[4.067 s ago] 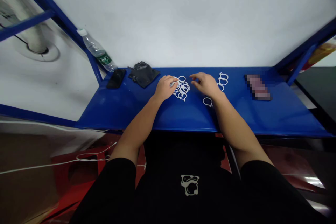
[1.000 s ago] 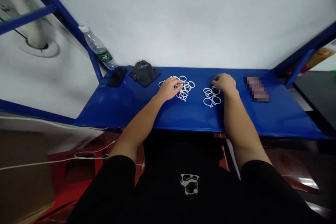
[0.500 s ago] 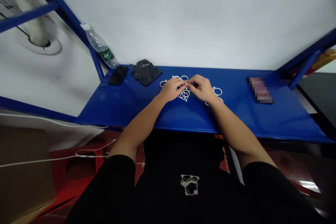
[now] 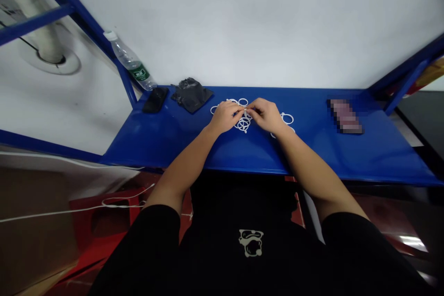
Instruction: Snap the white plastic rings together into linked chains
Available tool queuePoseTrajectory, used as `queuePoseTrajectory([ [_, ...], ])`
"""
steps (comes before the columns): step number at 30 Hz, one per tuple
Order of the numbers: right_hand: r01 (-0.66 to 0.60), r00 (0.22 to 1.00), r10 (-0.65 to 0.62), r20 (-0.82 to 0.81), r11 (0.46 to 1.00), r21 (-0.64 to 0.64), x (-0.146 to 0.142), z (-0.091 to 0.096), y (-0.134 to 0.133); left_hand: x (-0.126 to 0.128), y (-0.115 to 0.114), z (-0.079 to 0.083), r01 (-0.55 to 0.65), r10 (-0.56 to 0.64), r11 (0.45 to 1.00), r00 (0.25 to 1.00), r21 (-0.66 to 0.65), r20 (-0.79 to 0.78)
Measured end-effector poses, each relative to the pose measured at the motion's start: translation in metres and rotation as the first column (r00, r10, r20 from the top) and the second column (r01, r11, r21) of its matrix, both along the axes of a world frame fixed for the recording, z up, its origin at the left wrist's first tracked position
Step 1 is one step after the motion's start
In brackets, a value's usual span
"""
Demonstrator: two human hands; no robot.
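On the blue shelf [image 4: 173,143] lies a heap of white plastic rings [image 4: 243,122] in the middle. My left hand [image 4: 225,116] and my right hand [image 4: 265,115] meet above that heap, fingers pinched together on one white ring [image 4: 247,111] between them. A second, smaller group of white rings [image 4: 287,119] lies just right of my right hand, partly hidden by the wrist.
At the back left of the shelf lie a black phone [image 4: 154,99] and a crumpled black bag [image 4: 190,93]. A plastic water bottle [image 4: 130,62] leans against the blue post. A blurred flat object [image 4: 345,115] rests at the right. Blue frame bars rise on both sides.
My right hand came from the right-hand group of rings to the middle and met my left hand over the heap. Both now pinch one ring.
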State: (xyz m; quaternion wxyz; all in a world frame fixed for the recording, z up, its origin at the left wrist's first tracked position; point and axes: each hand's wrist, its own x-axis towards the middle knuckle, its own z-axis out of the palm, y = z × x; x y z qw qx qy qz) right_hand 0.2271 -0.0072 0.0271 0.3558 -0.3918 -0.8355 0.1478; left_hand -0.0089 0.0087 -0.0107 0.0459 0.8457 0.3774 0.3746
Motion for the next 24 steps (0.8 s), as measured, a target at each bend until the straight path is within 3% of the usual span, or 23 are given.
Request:
queuePoseTrajectory([
  [5, 0.078, 0.989, -0.077, 0.126, 0.997, -0.002, 0.008, 0.0, 0.009, -0.006, 0.007, -0.007, -0.109, 0.112, 0.993, 0.991, -0.035, 0.077],
  [9, 0.167, 0.963, -0.151, 0.224, 0.984, -0.058, 0.042, 0.006, 0.025, -0.011, 0.011, -0.01, -0.14, 0.144, 0.989, 0.983, -0.043, 0.116],
  [11, 0.287, 0.925, -0.244, 0.291, 0.951, -0.114, 0.069, 0.012, 0.031, -0.011, 0.01, -0.009, -0.123, 0.129, 0.991, 0.986, -0.062, 0.105],
  [15, 0.523, 0.807, -0.393, 0.441, 0.822, -0.225, 0.123, 0.022, 0.036, -0.01, 0.004, -0.01, -0.059, 0.061, 0.987, 0.998, -0.148, 0.003],
  [19, 0.565, 0.784, -0.353, 0.511, 0.747, -0.35, 0.143, 0.021, 0.038, -0.008, -0.002, -0.009, -0.016, -0.019, 0.965, 0.991, -0.26, -0.132],
  [24, 0.556, 0.755, -0.262, 0.601, 0.741, -0.376, 0.129, 0.013, 0.044, -0.007, -0.006, 0.002, -0.112, -0.039, 0.882, 0.951, -0.457, -0.307],
])
